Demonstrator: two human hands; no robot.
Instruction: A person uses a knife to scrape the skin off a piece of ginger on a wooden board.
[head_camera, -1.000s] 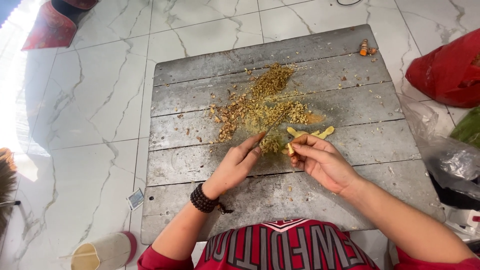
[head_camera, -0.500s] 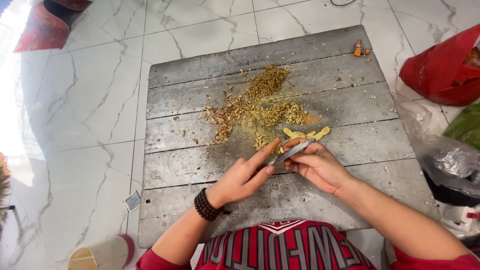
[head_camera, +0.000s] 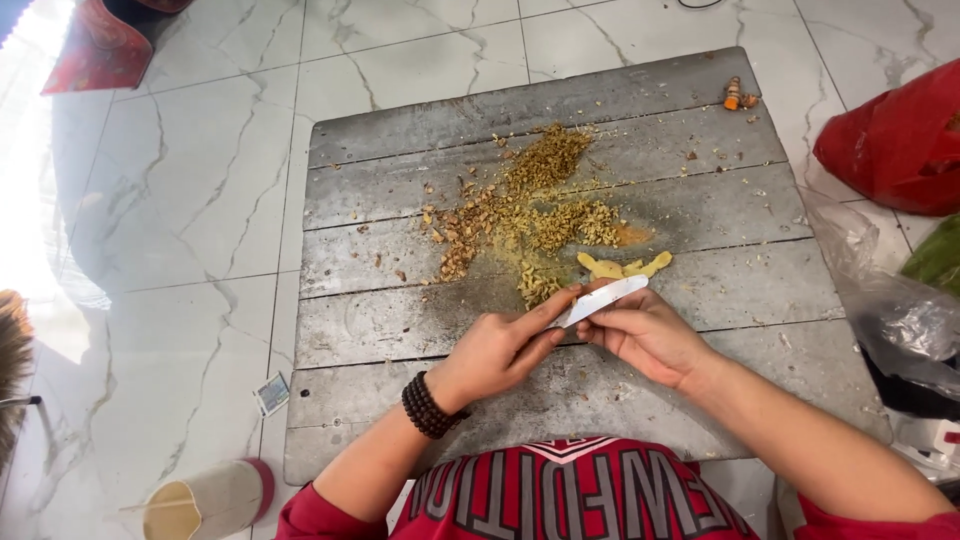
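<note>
My right hand (head_camera: 648, 338) grips a small knife (head_camera: 603, 299), its pale blade pointing up and to the right. My left hand (head_camera: 500, 348), with a dark bead bracelet on the wrist, has its fingertips touching the blade near the handle. Both hands hover over the near middle of a grey wooden board (head_camera: 380, 330). Just beyond the blade lie peeled yellow ginger pieces (head_camera: 622, 266). A heap of chopped yellow-brown bits (head_camera: 520, 215) spreads across the board's centre.
A small orange root piece (head_camera: 736, 93) lies at the board's far right corner. Red bag (head_camera: 895, 145) and clear plastic bags (head_camera: 895, 310) sit on the right. A cup with a stick (head_camera: 205, 498) stands on the marble floor at lower left.
Both hands have drawn back from the ginger pieces toward me. The knife has come up off the board, and my left fingers now rest on its blade.
</note>
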